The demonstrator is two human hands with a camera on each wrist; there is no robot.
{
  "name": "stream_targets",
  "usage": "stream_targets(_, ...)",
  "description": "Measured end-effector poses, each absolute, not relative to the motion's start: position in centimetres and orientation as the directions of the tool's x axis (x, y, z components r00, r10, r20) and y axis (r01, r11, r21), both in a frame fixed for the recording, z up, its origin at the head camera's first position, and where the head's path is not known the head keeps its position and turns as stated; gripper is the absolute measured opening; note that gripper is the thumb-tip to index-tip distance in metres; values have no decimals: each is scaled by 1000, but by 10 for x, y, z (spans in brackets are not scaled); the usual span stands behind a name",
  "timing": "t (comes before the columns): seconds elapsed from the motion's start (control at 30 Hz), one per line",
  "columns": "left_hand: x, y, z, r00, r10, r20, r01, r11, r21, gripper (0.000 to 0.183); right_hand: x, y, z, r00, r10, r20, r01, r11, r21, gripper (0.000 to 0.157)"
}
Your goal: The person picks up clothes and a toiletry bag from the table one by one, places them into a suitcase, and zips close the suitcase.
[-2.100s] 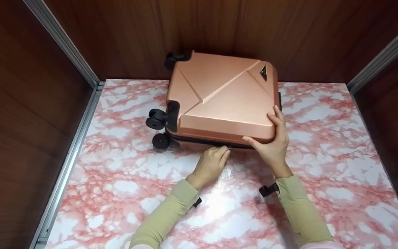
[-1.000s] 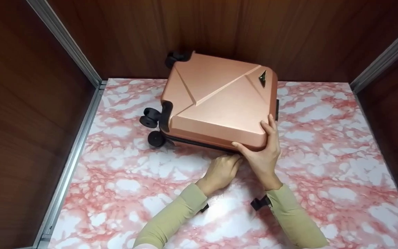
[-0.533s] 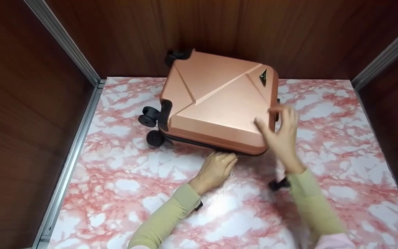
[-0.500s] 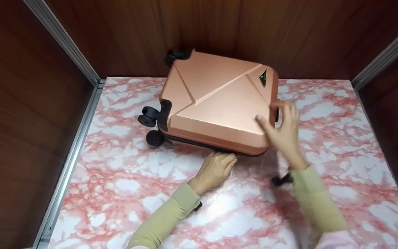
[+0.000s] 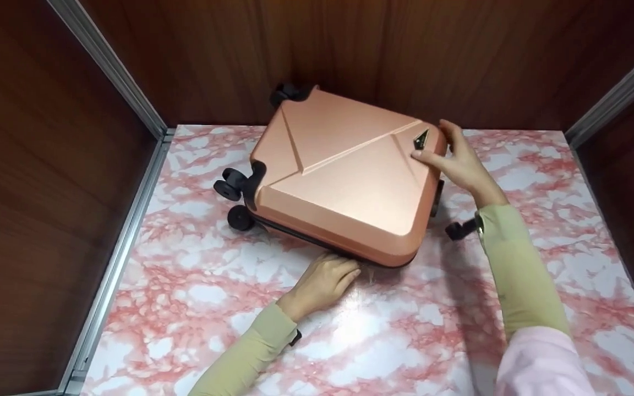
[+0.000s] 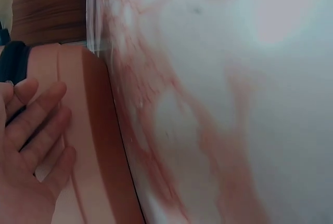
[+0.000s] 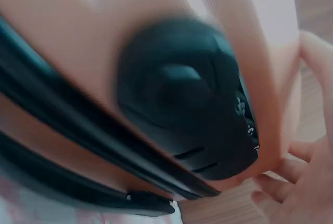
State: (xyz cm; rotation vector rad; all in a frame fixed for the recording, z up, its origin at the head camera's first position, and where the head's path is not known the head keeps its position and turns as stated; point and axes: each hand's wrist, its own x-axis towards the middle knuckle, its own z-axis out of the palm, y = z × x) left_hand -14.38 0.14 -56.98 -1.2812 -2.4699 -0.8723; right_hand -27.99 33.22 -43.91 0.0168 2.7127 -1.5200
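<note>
A rose-gold hard-shell suitcase lies on its side, turned at an angle, with black wheels to the left. My left hand is at its near side, under the upper shell. In the left wrist view, thumb and forefinger pinch a small metallic zipper pull beside the black zip, the other fingers loosely bent against the lower shell. My right hand grips the far right corner, thumb on top beside the dark triangular badge, fingers down the side. A black combination lock fills the right wrist view.
The suitcase rests on a red-and-white marbled tabletop. Dark wood panels stand behind it and on both sides, with metal framing at the left edge. The back wheel is close to the rear panel.
The right hand has left the near right corner and moved up to the far right one. The suitcase has turned clockwise, its right end swinging nearer. The left hand has shifted slightly left and nearer.
</note>
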Motion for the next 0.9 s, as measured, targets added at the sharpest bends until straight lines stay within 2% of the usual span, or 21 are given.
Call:
stream_targets(0.27,-145,-10,-576,-594,659,462,803,451,389,25,-296,328,-448,-994,29,-102,104,471,-876,104)
stream_targets(0.6,-150,-26,-592,-588,564,580,805,473,357,20,-274,323,-456,-995,96,-17,64,508,-859,101)
stream_targets(0.73,-152,-33,-590,-607,548,576,791,488,369,22,-262,324,-457,-989,145,10,62,484,-873,94)
stream_targets(0.9,-155,-39,-580,-614,577,538,787,496,366,22,-250,327,-457,-981,194,-4,96,469,-878,94)
